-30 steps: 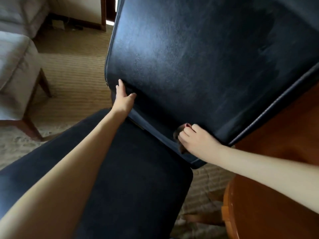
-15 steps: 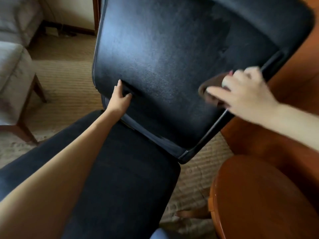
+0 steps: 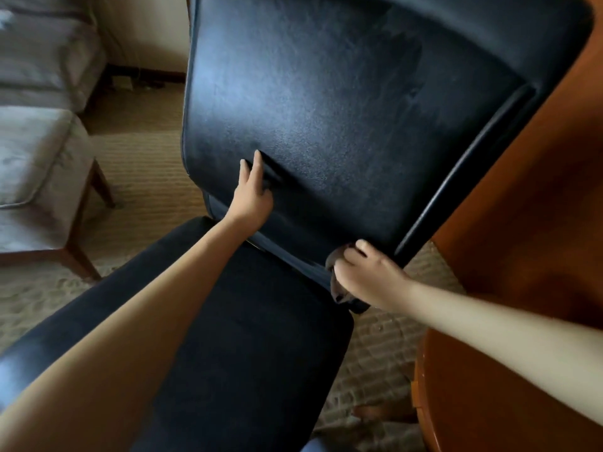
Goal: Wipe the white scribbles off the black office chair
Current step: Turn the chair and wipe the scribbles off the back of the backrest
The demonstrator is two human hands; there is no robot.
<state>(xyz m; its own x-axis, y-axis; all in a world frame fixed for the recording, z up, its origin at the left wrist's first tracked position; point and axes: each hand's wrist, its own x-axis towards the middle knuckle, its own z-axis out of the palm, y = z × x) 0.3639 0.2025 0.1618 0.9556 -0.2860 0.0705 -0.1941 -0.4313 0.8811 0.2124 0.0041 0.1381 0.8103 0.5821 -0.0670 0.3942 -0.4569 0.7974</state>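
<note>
The black office chair's backrest (image 3: 342, 109) fills the upper middle of the view, with its dark seat (image 3: 228, 337) below. A dull smeared patch shows on the backrest's upper right; no clear white scribbles are visible. My left hand (image 3: 253, 194) rests flat on the lower left of the backrest, fingers pointing up, holding nothing. My right hand (image 3: 365, 274) presses a small dark cloth (image 3: 337, 288) against the backrest's lower right corner, fingers closed over it. Most of the cloth is hidden under the hand.
A reddish wooden desk (image 3: 528, 223) stands at the right, with a round wooden table (image 3: 489, 402) in front of it. A beige upholstered chair with wooden legs (image 3: 42, 177) sits at the left on tan carpet (image 3: 146, 158).
My right hand swept the cloth from the backrest's right edge down to its lower right corner. My left hand stayed on the lower left of the backrest.
</note>
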